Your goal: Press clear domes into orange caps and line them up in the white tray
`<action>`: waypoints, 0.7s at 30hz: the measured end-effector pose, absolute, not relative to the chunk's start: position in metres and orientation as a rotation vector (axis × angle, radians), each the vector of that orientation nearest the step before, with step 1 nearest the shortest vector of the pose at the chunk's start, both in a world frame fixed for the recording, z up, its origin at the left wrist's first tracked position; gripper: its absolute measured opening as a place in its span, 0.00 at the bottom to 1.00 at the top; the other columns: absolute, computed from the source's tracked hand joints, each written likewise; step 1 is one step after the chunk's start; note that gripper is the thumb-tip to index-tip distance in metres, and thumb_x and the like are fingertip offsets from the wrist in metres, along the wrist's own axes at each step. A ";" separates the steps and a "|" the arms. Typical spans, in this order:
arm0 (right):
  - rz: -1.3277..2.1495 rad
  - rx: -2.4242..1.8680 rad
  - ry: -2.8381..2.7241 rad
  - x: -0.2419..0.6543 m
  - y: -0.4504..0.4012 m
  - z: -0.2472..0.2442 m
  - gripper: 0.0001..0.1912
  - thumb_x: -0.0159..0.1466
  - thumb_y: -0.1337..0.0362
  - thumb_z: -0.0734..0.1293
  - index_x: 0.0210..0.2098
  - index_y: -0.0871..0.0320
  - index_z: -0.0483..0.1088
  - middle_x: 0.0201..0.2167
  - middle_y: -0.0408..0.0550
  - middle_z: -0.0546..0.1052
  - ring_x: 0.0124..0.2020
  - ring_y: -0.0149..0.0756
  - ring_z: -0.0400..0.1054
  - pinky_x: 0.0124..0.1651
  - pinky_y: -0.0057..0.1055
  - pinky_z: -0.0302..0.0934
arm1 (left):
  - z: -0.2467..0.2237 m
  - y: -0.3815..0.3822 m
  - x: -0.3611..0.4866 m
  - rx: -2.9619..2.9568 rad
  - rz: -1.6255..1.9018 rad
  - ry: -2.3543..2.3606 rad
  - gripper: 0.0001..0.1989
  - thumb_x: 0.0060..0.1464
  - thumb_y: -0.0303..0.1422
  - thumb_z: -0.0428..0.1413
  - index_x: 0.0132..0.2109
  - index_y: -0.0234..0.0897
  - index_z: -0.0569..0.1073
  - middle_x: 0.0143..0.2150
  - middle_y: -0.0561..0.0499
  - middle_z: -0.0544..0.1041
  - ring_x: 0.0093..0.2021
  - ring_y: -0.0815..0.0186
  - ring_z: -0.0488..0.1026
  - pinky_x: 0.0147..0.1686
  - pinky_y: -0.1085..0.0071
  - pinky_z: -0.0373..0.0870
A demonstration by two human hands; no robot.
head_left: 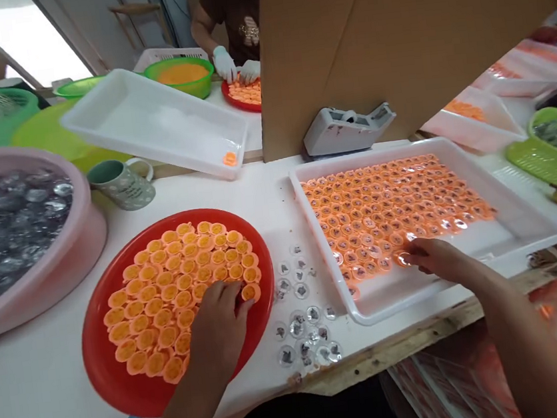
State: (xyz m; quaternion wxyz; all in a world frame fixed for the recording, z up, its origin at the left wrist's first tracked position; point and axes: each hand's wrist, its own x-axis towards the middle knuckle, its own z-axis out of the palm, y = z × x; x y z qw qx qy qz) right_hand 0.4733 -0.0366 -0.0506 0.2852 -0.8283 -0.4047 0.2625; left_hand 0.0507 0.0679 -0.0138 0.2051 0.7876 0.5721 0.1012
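Observation:
A round red tray [96, 350] carries many orange discs [169, 293] with yellow centres. My left hand [219, 326] is over its right side, thumb and fingers closed at the edge of one orange disc [250, 293]. To the right, a white rectangular tray [526, 224] holds close rows of orange discs with clear, dark-printed covers [368, 223]. At the front of those rows, my right hand [438, 259] pinches a covered orange disc [403, 259]. Loose clear printed discs [313, 314] lie on the table between the two trays.
A pink basin [93, 220] of clear pieces stands left, beside a mug [125, 186]. A tilted white tray [158, 125] and a tape dispenser [345, 131] are behind. Cardboard [320, 43] rises at the back. Across the table, a person's gloved hands [226, 64] work over another red tray.

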 end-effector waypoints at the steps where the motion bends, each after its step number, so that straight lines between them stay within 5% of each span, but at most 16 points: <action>1: 0.762 -2.239 -1.077 0.471 -0.034 -0.049 0.09 0.46 0.72 0.74 0.16 0.60 0.71 0.13 0.43 0.69 0.15 0.27 0.59 0.22 0.27 0.50 | -0.014 0.070 0.052 2.218 0.239 1.583 0.09 0.58 0.33 0.49 0.37 0.39 0.74 0.40 0.45 0.75 0.42 0.54 0.73 0.37 0.63 0.71; 7: 0.969 -2.283 -0.938 0.468 -0.030 -0.024 0.09 0.48 0.72 0.73 0.18 0.60 0.68 0.13 0.40 0.67 0.16 0.27 0.59 0.23 0.26 0.54 | -0.028 0.076 0.042 2.270 0.190 1.554 0.14 0.58 0.40 0.49 0.41 0.38 0.76 0.41 0.42 0.76 0.46 0.48 0.73 0.40 0.56 0.71; 14: 1.208 -1.842 -0.858 0.387 -0.038 0.013 0.19 0.52 0.50 0.73 0.33 0.59 0.70 0.25 0.44 0.75 0.24 0.32 0.70 0.33 0.32 0.67 | -0.001 0.058 0.066 1.847 0.587 1.170 0.09 0.53 0.41 0.56 0.35 0.45 0.80 0.34 0.52 0.82 0.35 0.58 0.78 0.37 0.66 0.75; 18: 1.413 -1.330 -0.607 0.308 -0.037 0.009 0.16 0.56 0.54 0.73 0.33 0.59 0.69 0.26 0.43 0.75 0.19 0.28 0.67 0.27 0.30 0.65 | 0.030 0.043 0.115 1.401 0.542 0.917 0.15 0.49 0.34 0.61 0.46 0.41 0.79 0.41 0.49 0.82 0.37 0.61 0.78 0.36 0.69 0.76; 21: 1.405 -1.214 -0.558 0.275 -0.038 0.007 0.14 0.56 0.57 0.74 0.32 0.58 0.69 0.23 0.42 0.74 0.19 0.29 0.67 0.27 0.30 0.66 | 0.037 0.038 0.129 1.215 0.532 0.855 0.13 0.50 0.34 0.61 0.44 0.37 0.79 0.37 0.48 0.81 0.34 0.63 0.77 0.33 0.70 0.74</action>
